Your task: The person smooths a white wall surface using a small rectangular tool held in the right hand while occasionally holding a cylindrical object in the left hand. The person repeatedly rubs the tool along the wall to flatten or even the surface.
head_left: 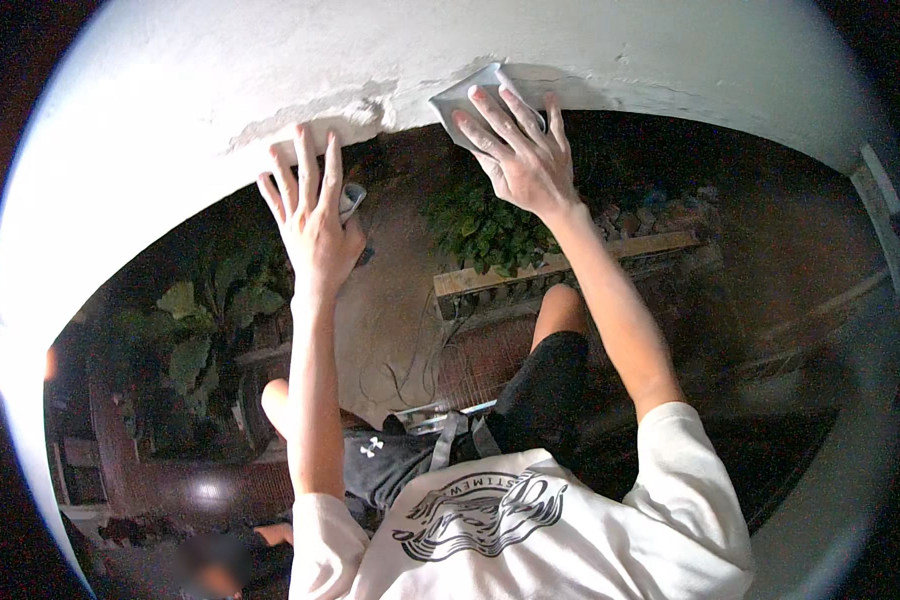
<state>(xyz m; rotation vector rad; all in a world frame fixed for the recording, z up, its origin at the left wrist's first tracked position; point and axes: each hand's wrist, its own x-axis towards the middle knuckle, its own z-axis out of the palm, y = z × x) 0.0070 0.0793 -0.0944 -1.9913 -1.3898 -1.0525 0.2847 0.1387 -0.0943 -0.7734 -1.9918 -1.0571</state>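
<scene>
Spread fingers against the white wall

The wall spans the top of the view, its surface rough along the lower edge. A leafy green plant stands below. The left hand reaches that edge, fingers slightly apart. The right hand, fingers spread, lies over a grey sheet against the wall. Beside the left thumb shows a small folded grey piece; whether it is gripped, I cannot tell.
</scene>
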